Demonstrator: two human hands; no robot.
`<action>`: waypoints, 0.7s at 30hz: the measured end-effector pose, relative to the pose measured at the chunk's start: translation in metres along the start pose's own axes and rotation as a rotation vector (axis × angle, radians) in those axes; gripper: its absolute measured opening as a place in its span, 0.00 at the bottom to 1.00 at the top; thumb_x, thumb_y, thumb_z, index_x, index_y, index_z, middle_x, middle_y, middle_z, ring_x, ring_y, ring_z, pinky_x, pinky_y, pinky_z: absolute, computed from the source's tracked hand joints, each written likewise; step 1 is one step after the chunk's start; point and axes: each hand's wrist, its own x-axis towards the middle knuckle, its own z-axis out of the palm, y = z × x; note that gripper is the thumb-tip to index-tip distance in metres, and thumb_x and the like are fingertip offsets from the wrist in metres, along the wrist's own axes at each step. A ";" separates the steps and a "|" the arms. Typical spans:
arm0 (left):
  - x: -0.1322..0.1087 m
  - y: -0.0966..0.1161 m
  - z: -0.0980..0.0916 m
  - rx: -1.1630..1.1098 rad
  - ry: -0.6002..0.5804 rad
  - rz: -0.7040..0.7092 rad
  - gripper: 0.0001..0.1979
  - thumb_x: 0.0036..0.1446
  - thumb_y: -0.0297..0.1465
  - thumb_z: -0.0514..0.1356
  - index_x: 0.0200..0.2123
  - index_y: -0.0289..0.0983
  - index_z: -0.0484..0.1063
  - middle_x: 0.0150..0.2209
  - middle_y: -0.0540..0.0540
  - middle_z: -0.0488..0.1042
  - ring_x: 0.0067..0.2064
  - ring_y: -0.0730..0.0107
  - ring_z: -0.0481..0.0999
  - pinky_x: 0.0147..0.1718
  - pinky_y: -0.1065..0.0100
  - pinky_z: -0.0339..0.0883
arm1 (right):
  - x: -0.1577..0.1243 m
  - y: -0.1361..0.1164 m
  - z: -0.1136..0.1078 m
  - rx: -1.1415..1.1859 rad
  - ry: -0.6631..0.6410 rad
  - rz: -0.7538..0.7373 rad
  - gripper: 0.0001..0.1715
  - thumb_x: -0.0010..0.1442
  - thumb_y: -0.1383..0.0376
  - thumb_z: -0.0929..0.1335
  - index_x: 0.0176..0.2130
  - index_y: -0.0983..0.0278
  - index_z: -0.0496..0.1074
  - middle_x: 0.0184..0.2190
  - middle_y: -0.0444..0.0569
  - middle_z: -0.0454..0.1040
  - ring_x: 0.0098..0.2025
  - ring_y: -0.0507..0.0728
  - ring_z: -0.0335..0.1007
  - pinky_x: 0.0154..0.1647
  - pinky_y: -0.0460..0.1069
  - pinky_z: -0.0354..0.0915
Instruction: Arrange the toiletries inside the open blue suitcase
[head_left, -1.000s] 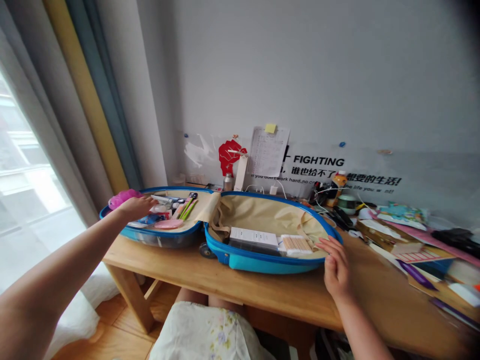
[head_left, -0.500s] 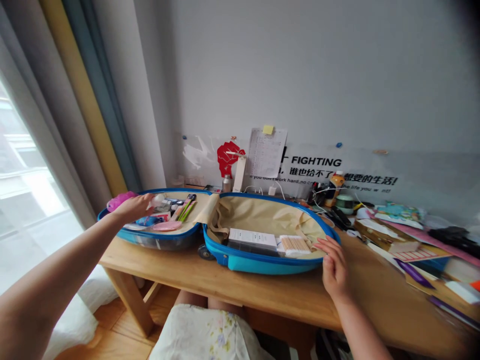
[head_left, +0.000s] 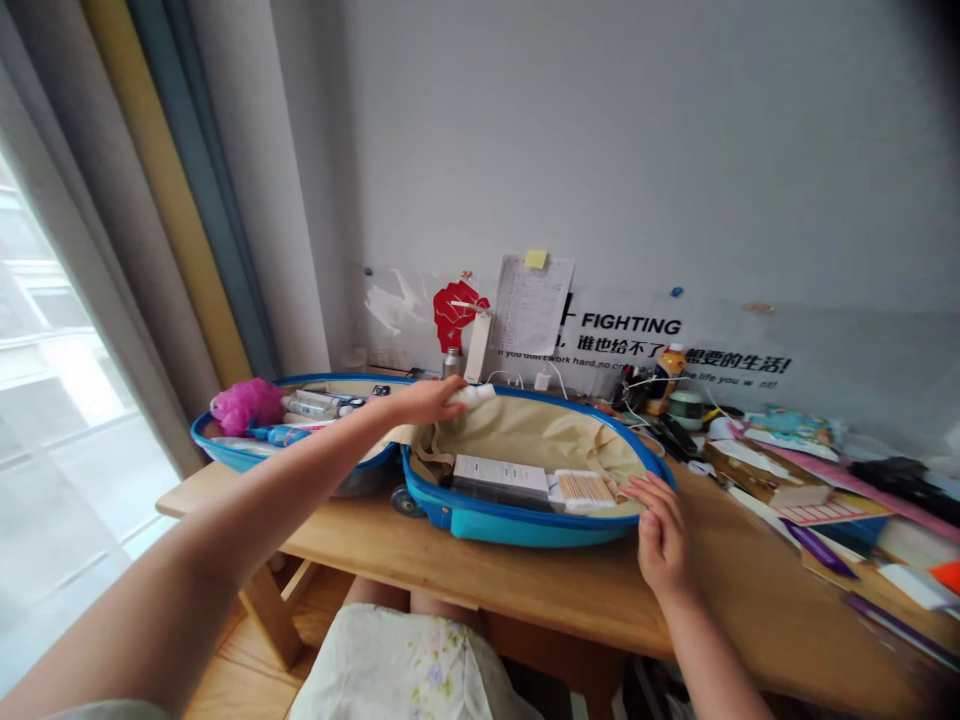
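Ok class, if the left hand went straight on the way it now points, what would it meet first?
The left hand, pinching a small white item, would probably meet the blue far rim of the open suitcase first. Depth is unclear; if it passes above, the upright pale strip comes next.

Wooden table top (head_left: 480, 572) is taken up by an open blue hard-shell suitcase (head_left: 517, 527), both halves laid flat, with papers (head_left: 825, 510) and pens strewn at right, orange-capped bottle (head_left: 670, 380) set behind.
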 end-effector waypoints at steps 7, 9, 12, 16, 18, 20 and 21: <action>0.055 0.028 0.053 -0.029 -0.266 0.024 0.28 0.56 0.38 0.61 0.59 0.39 0.64 0.50 0.39 0.76 0.48 0.54 0.77 0.47 0.60 0.68 | -0.001 0.000 0.000 0.006 -0.007 0.025 0.20 0.68 0.60 0.56 0.45 0.61 0.73 0.45 0.55 0.75 0.57 0.63 0.67 0.57 0.64 0.64; 0.063 0.026 0.065 -0.042 -0.284 0.011 0.26 0.54 0.36 0.62 0.57 0.38 0.67 0.51 0.38 0.76 0.50 0.53 0.77 0.48 0.60 0.68 | -0.001 0.000 -0.001 0.004 -0.011 0.027 0.20 0.68 0.60 0.57 0.44 0.61 0.73 0.45 0.55 0.75 0.57 0.63 0.67 0.57 0.64 0.64; 0.067 0.021 0.078 -0.057 -0.302 0.010 0.24 0.54 0.35 0.63 0.54 0.38 0.68 0.51 0.39 0.76 0.51 0.54 0.76 0.48 0.62 0.68 | 0.000 -0.002 -0.001 0.001 -0.013 0.026 0.19 0.68 0.60 0.57 0.45 0.61 0.73 0.45 0.55 0.75 0.57 0.63 0.67 0.57 0.64 0.64; 0.066 0.015 0.088 -0.082 -0.313 0.014 0.23 0.52 0.33 0.64 0.52 0.41 0.70 0.50 0.41 0.77 0.50 0.57 0.77 0.46 0.64 0.68 | 0.001 -0.003 -0.001 -0.008 -0.012 0.017 0.19 0.68 0.60 0.56 0.45 0.61 0.73 0.45 0.55 0.75 0.57 0.63 0.67 0.56 0.64 0.65; 0.065 0.013 0.092 -0.092 -0.310 0.014 0.22 0.51 0.33 0.65 0.51 0.41 0.71 0.50 0.41 0.77 0.49 0.58 0.77 0.45 0.65 0.67 | 0.001 -0.004 -0.001 -0.004 -0.006 0.024 0.19 0.68 0.60 0.56 0.44 0.61 0.73 0.44 0.55 0.75 0.57 0.63 0.67 0.56 0.64 0.65; 0.066 0.010 0.096 -0.093 -0.312 0.021 0.21 0.51 0.33 0.65 0.50 0.42 0.72 0.50 0.41 0.78 0.49 0.58 0.77 0.44 0.65 0.67 | 0.001 -0.004 -0.001 -0.001 -0.003 0.034 0.19 0.68 0.60 0.56 0.44 0.61 0.73 0.44 0.55 0.75 0.57 0.63 0.68 0.56 0.64 0.65; 0.067 0.009 0.098 -0.093 -0.313 0.030 0.20 0.51 0.33 0.65 0.49 0.42 0.73 0.49 0.41 0.78 0.48 0.58 0.77 0.44 0.64 0.68 | 0.000 -0.004 -0.001 -0.001 -0.005 0.035 0.20 0.68 0.60 0.56 0.44 0.61 0.73 0.44 0.55 0.76 0.57 0.63 0.67 0.56 0.64 0.65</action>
